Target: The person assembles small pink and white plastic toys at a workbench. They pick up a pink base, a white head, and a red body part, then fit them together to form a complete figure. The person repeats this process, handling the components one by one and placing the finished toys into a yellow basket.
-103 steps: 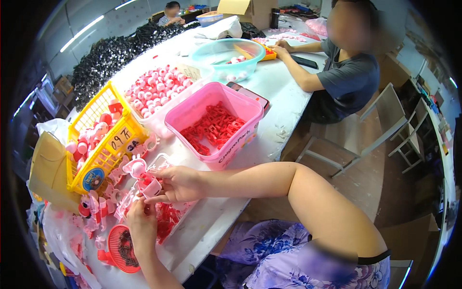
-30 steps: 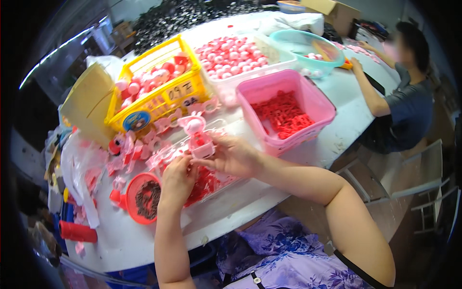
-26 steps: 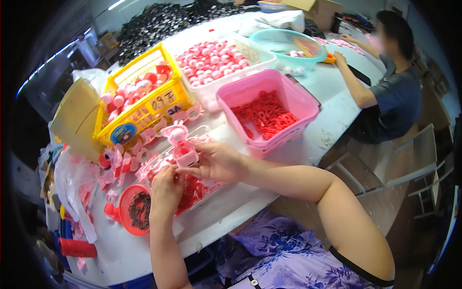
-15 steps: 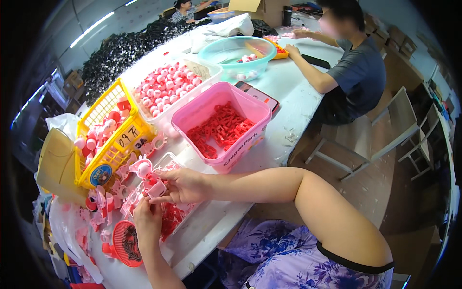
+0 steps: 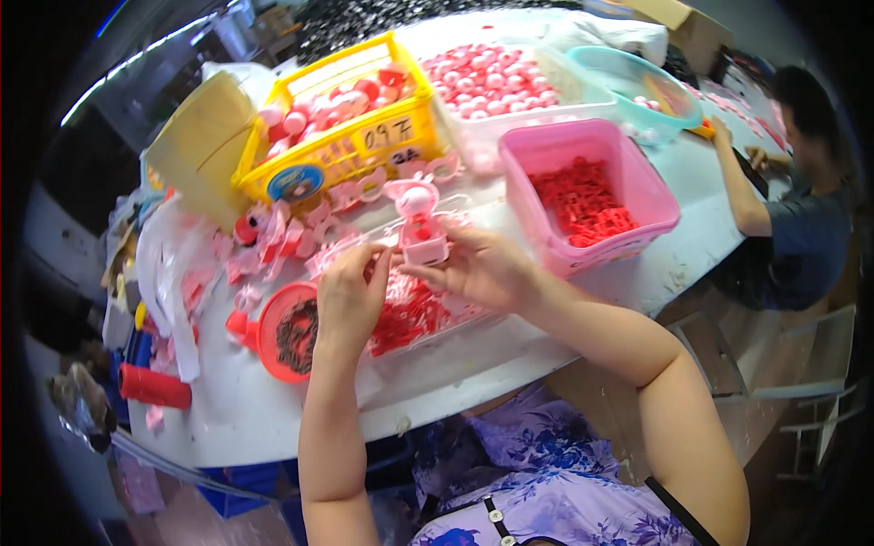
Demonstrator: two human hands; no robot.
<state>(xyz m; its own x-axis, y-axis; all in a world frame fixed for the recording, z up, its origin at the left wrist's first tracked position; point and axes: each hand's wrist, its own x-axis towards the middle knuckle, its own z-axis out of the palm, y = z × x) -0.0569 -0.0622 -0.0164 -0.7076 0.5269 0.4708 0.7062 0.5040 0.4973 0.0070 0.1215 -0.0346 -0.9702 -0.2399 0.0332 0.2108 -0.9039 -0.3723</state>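
A pink toy figure (image 5: 419,223) with a round head and a box-like base stands upright in my right hand (image 5: 487,268), whose thumb and fingers close round its lower part. Beside the base, my left hand (image 5: 350,291) is closed in a pinch; whatever is between its fingertips is hidden. Beneath both hands lies a clear tray (image 5: 455,329) holding red and pink plastic pieces (image 5: 410,314). Left of my left wrist sits a round red basket (image 5: 273,341) with small dark pieces (image 5: 298,335) in it.
Behind the hands stand a yellow basket (image 5: 341,150) of pink and red parts, a clear bin (image 5: 492,136) of pink-and-white balls and a pink tub (image 5: 546,232) of red pieces. Loose pink parts (image 5: 282,237) lie left. A co-worker (image 5: 801,218) sits right, by a teal basin (image 5: 592,68).
My view has swung left, so the table things appear farther right. The toy figure now stands more upright in my right hand. My left hand stays pinched close to it.
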